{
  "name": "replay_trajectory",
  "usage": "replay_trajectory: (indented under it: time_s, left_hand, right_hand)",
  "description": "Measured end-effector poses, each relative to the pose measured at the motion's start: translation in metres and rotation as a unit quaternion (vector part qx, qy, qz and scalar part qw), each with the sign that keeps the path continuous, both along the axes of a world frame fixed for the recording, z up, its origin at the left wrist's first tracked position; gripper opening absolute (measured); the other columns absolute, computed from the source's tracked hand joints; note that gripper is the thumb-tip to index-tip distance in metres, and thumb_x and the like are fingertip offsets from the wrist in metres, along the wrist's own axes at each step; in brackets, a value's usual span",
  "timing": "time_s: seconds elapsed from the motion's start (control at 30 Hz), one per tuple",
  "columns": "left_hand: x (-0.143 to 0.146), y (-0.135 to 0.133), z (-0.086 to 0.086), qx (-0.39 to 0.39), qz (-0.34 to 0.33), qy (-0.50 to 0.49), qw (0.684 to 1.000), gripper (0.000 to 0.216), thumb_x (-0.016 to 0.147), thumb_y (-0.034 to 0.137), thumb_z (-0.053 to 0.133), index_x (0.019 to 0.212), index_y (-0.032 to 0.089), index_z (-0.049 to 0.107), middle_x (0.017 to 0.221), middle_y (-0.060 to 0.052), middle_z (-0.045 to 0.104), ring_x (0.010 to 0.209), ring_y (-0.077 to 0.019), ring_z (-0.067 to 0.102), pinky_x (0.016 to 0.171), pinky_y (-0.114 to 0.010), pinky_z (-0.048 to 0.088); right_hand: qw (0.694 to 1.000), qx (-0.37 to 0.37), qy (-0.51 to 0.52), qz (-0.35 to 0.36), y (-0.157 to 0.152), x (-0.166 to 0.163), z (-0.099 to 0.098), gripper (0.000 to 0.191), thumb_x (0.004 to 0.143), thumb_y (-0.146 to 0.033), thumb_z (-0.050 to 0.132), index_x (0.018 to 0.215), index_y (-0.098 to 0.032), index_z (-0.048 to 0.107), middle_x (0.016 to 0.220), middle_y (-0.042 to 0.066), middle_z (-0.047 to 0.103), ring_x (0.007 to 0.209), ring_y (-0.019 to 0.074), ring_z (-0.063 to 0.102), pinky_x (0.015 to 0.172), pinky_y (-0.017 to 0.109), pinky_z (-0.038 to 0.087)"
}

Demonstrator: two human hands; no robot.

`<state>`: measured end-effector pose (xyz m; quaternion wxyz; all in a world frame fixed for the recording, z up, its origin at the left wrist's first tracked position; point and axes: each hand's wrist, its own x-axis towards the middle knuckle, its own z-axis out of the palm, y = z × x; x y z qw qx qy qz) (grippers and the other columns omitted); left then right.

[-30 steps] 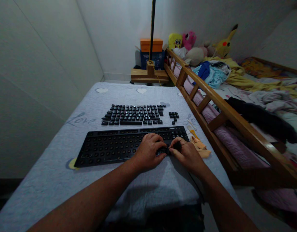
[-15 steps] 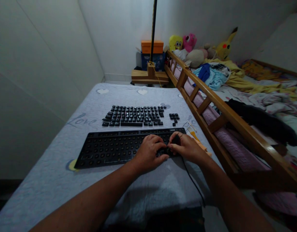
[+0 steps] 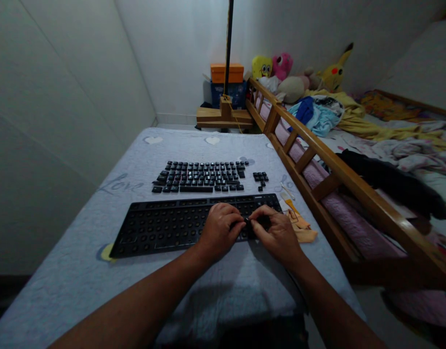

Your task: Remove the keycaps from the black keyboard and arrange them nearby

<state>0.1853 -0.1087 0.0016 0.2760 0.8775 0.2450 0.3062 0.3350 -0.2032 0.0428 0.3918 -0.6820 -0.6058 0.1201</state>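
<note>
The left hand [image 3: 221, 225] and the right hand [image 3: 277, 235] meet at their fingertips, and between them they pinch a small black piece [image 3: 247, 220], which I judge to be a keycap. Both thumbs and forefingers press on it, probably because such a small part needs to be steadied from two sides. Something dark sits also under the right palm; I cannot tell what it is.

Directly below the hands lies the black keyboard [image 3: 172, 223], its key posts bare to the left of the left hand. It lies flat, and the left wrist rests near its front edge, which may help to keep it from sliding.

Beyond the hands, loose keycaps [image 3: 201, 172] stand in rows, with the space bar [image 3: 196, 189] nearest; this order seems to keep each key's place readable. A smaller arrow-and-navigation group [image 3: 261, 179] is apart, ahead of the right hand. Just right of that hand is an orange cloth [image 3: 304, 233], within easy reach.
</note>
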Motion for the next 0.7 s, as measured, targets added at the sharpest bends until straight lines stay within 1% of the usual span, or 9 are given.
replay_trajectory:
  time_s: [0.07,0.17,0.27,0.33,0.47,0.6,0.7]
  left_hand:
    - [0.0,-0.001,0.002,-0.009,0.005,-0.005,1.0,0.002,0.082,0.022,0.07,0.083,0.02,0.071,0.091,-0.004,0.068,0.093,-0.0221,0.058,0.089,-0.042,0.044]
    - [-0.001,-0.001,0.007,-0.043,0.014,-0.016,0.999,0.004,0.081,0.022,0.07,0.084,0.02,0.07,0.093,-0.004,0.066,0.097,-0.0225,0.057,0.089,-0.041,0.044]
    - [-0.001,-0.001,0.011,-0.084,0.021,-0.027,0.996,0.002,0.082,0.022,0.068,0.082,0.02,0.069,0.092,-0.004,0.064,0.097,-0.022,0.056,0.088,-0.039,0.045]
    - [-0.002,0.0,0.013,-0.1,0.022,-0.034,0.994,0.005,0.082,0.023,0.067,0.078,0.02,0.068,0.09,-0.004,0.063,0.096,-0.0215,0.056,0.088,-0.037,0.045]
    - [-0.002,0.003,0.013,-0.116,0.019,-0.041,0.992,0.008,0.082,0.022,0.065,0.074,0.019,0.065,0.088,-0.003,0.062,0.093,-0.0204,0.055,0.086,-0.036,0.045]
    - [-0.002,0.005,0.011,-0.135,0.018,-0.05,0.989,0.006,0.079,0.018,0.064,0.073,0.019,0.063,0.085,-0.002,0.061,0.092,-0.0198,0.055,0.085,-0.034,0.044]
    - [-0.003,0.007,0.01,-0.148,0.013,-0.061,0.987,0.009,0.077,0.016,0.063,0.069,0.019,0.06,0.082,-0.002,0.06,0.089,-0.0193,0.055,0.083,-0.032,0.044]
  right_hand:
    - [1.0,0.004,0.012,0.0,0.0,-0.002,0.001,0.01,0.083,-0.013,0.055,0.081,-0.021,0.061,0.076,0.001,0.066,0.071,0.0156,0.062,0.067,0.026,0.046]
    - [1.0,0.009,0.021,0.007,0.0,-0.004,0.004,0.011,0.084,-0.013,0.054,0.081,-0.021,0.061,0.077,0.001,0.067,0.073,0.0161,0.064,0.068,0.026,0.047]
    - [1.0,0.022,0.016,0.016,-0.002,-0.007,0.005,0.011,0.085,-0.012,0.054,0.082,-0.021,0.06,0.079,0.002,0.067,0.075,0.0165,0.064,0.069,0.027,0.048]
    - [0.999,0.04,0.008,0.019,-0.002,-0.01,0.003,0.011,0.085,-0.011,0.054,0.083,-0.021,0.059,0.081,0.003,0.067,0.078,0.0169,0.064,0.071,0.027,0.048]
    - [0.997,0.069,-0.015,0.037,-0.004,-0.013,-0.001,0.013,0.088,-0.01,0.051,0.087,-0.021,0.057,0.085,0.004,0.066,0.081,0.0171,0.064,0.075,0.028,0.049]
    - [0.993,0.101,-0.035,0.053,-0.004,-0.018,-0.005,0.013,0.09,-0.009,0.05,0.088,-0.021,0.056,0.085,0.004,0.064,0.08,0.0173,0.062,0.073,0.029,0.049]
    - [0.989,0.132,-0.036,0.06,-0.003,-0.022,-0.008,0.014,0.089,-0.008,0.049,0.088,-0.02,0.055,0.086,0.005,0.064,0.081,0.0175,0.061,0.074,0.029,0.049]
